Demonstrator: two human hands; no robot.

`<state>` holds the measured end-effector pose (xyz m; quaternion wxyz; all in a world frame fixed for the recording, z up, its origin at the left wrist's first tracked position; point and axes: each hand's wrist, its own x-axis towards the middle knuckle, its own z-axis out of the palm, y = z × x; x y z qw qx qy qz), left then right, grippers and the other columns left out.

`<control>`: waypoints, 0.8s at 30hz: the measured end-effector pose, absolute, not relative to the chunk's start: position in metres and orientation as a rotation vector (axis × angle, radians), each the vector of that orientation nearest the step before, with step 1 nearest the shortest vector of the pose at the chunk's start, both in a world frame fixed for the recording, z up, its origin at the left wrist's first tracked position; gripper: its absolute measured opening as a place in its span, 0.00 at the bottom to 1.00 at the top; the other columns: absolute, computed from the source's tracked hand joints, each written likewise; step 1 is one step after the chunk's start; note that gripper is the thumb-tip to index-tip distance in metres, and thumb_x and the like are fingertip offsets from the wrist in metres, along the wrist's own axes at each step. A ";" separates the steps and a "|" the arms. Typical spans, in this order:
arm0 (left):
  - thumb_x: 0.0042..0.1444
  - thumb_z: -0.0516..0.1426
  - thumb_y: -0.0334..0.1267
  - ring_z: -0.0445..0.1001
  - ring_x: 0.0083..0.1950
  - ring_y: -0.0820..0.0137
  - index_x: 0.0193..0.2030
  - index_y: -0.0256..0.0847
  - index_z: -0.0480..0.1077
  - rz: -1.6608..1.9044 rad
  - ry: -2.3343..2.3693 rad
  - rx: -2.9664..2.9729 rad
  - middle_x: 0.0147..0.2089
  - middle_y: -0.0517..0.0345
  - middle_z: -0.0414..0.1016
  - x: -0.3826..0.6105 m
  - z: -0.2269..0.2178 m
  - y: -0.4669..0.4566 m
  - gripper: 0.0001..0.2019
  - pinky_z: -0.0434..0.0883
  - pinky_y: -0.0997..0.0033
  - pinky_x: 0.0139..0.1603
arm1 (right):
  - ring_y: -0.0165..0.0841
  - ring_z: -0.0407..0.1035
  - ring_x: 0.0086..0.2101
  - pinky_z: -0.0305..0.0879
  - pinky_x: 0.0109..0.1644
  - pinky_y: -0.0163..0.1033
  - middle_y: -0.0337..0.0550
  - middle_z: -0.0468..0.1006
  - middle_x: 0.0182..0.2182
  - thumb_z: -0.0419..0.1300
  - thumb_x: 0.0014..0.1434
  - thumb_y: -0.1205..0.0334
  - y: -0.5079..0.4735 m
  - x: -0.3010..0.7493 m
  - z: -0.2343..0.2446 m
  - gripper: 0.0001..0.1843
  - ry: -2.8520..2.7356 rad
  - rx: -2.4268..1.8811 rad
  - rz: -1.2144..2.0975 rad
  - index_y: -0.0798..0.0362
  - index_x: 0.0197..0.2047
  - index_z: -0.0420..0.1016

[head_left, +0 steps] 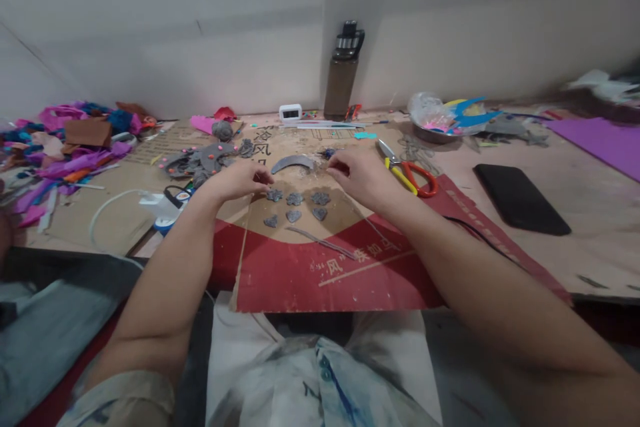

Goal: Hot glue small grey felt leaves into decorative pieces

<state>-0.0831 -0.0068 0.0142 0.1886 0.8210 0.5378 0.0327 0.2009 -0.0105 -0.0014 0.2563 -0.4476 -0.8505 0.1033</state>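
Note:
My left hand hovers at the left of the small grey pieces, fingers loosely bent and apart, with nothing seen in it. Across from it, my right hand has thumb and fingertips brought together; anything between them is too small to make out. Between the hands lies a curved grey strip. Nearer me are several grey flower-shaped pieces in a row, above several heart-shaped pieces. A thin grey strand lies below them on the red and brown cardboard sheet.
Scissors with red and yellow handles lie beside my right wrist, and a black phone farther right. A bottle, small white clock and bowl stand toward the wall. Colourful scraps are heaped at left.

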 end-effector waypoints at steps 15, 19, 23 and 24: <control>0.48 0.58 0.41 0.71 0.33 0.71 0.48 0.41 0.76 0.053 1.446 2.248 0.36 0.57 0.79 -0.085 0.015 -0.007 0.20 0.61 0.77 0.32 | 0.36 0.66 0.46 0.59 0.52 0.43 0.48 0.74 0.41 0.54 0.63 0.61 -0.051 0.154 -0.006 0.09 -2.423 -0.694 0.403 0.52 0.42 0.74; 0.48 0.57 0.40 0.69 0.30 0.73 0.48 0.42 0.76 0.001 1.391 2.255 0.32 0.60 0.78 -0.086 0.009 -0.005 0.19 0.59 0.78 0.30 | 0.37 0.63 0.49 0.55 0.55 0.45 0.48 0.73 0.47 0.55 0.63 0.60 -0.055 0.138 -0.017 0.12 -2.575 -0.634 0.390 0.51 0.48 0.74; 0.48 0.58 0.42 0.70 0.31 0.73 0.47 0.41 0.77 0.024 1.371 2.248 0.35 0.58 0.79 -0.089 0.003 -0.001 0.19 0.60 0.77 0.31 | 0.40 0.62 0.49 0.52 0.53 0.49 0.49 0.73 0.47 0.56 0.63 0.57 -0.056 0.128 -0.024 0.14 -2.697 -0.639 0.305 0.49 0.49 0.75; 0.48 0.58 0.42 0.70 0.31 0.72 0.46 0.40 0.77 0.033 1.368 2.248 0.35 0.57 0.79 -0.089 0.002 -0.001 0.19 0.60 0.77 0.31 | 0.40 0.62 0.49 0.52 0.51 0.49 0.49 0.73 0.46 0.56 0.63 0.57 -0.056 0.127 -0.026 0.13 -2.711 -0.656 0.280 0.50 0.48 0.76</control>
